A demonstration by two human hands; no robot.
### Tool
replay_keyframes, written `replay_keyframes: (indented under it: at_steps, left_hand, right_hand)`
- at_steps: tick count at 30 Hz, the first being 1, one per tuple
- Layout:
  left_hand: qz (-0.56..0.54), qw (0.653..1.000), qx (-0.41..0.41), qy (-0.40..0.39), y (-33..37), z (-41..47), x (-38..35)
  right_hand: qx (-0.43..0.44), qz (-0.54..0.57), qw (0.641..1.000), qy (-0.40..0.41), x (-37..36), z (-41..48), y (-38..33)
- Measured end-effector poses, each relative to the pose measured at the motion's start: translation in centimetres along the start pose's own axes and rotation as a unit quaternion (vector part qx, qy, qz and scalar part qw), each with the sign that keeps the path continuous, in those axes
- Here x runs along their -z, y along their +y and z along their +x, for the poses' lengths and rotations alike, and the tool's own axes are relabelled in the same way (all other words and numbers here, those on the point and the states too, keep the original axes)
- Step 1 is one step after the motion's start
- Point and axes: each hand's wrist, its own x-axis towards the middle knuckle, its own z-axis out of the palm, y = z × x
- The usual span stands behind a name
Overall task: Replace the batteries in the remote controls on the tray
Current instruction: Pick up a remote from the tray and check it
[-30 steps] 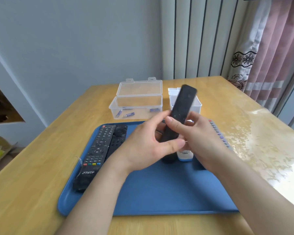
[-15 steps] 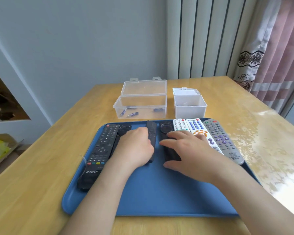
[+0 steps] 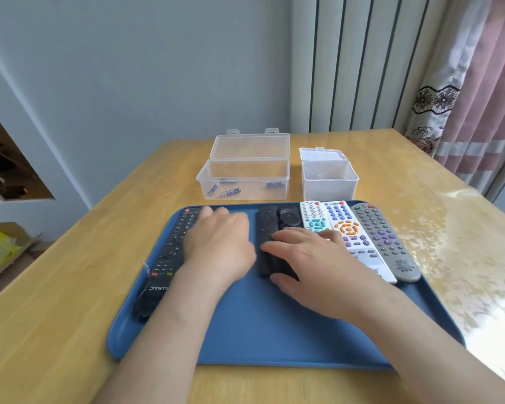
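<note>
Several remote controls lie side by side along the far part of a blue tray [image 3: 260, 330]. From the left they are a long black remote [image 3: 169, 258], a slim black remote [image 3: 265, 225], a black remote with a round pad [image 3: 289, 218], two white remotes [image 3: 314, 218] [image 3: 346, 228] and a grey remote [image 3: 382, 237]. My left hand [image 3: 219, 243] lies palm down just right of the long black remote, blurred, and covers whatever is under it. My right hand [image 3: 312, 258] rests with straight fingers on the slim black remote. Neither hand grips anything.
Behind the tray stands an open clear box [image 3: 245, 182] holding three loose batteries [image 3: 231, 192]. An open white box [image 3: 328, 182] sits to its right. The wooden table [image 3: 70, 287] ends at a wall on the left and a curtain [image 3: 478, 97] at the far right.
A second ago both hands held the slim black remote up above the tray. It now lies on the tray under my right hand, and my left hand has slid left.
</note>
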Motion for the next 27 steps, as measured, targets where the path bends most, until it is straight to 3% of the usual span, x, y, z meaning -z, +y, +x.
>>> replay_keyframes:
  at_steps: [3, 7, 9, 12, 14, 15, 16, 18, 19, 20, 22, 24, 27]
  left_hand:
    - [0.048, 0.997, 0.052, -0.035, -1.2, 0.6, -0.3]
    - [0.046, 0.998, 0.044, -0.004, -0.8, 0.4, -0.4]
    - [0.012, 0.999, 0.033, 0.017, -0.4, 0.4, -0.5]
    - [-0.052, 0.996, 0.031, 0.072, -1.2, 0.7, -0.4]
    - [-0.187, 0.973, 0.039, 0.130, -1.8, 0.7, 0.7]
    - [-0.315, 0.937, 0.037, 0.143, -1.7, 0.5, 1.4]
    - [-0.482, 0.866, 0.028, 0.131, -1.3, 0.2, 2.1]
    - [-0.743, 0.665, -0.006, 0.067, 0.2, -0.6, 2.7]
    - [-0.793, 0.607, -0.017, 0.048, 1.0, -0.8, 2.4]
    - [-0.807, 0.588, -0.025, 0.040, 1.7, -0.9, 2.2]
    - [-0.801, 0.596, -0.036, 0.043, 2.5, -1.2, 1.8]
    - [-0.771, 0.632, -0.042, 0.073, 2.6, -1.0, 1.5]
    - [-0.732, 0.674, -0.031, 0.099, 2.5, -0.8, 1.2]
  right_hand:
    - [-0.003, -0.004, 1.000, 0.006, -0.3, 0.1, 0.3]
    - [0.009, 0.002, 1.000, 0.021, -0.6, 0.0, 0.5]
    - [0.009, 0.031, 0.999, 0.044, -0.8, 0.1, 0.6]
    - [-0.013, 0.134, 0.980, 0.144, -0.7, 0.4, 0.8]
    - [-0.056, 0.236, 0.948, 0.207, 0.0, 0.5, 0.6]
    - [-0.097, 0.316, 0.920, 0.211, 0.5, 0.4, 0.4]
    - [-0.138, 0.424, 0.876, 0.185, 1.2, 0.4, 0.2]
    - [-0.174, 0.653, 0.733, 0.076, 2.1, 0.3, -0.2]
    - [-0.175, 0.724, 0.667, 0.026, 2.5, 0.2, -0.6]
    - [-0.168, 0.759, 0.629, -0.002, 2.8, 0.0, -0.8]
    - [-0.161, 0.765, 0.624, 0.005, 2.7, 0.0, -0.9]
    - [-0.165, 0.748, 0.642, 0.034, 2.6, 0.1, -0.9]
    - [-0.166, 0.750, 0.638, 0.053, 2.5, 0.1, -0.7]
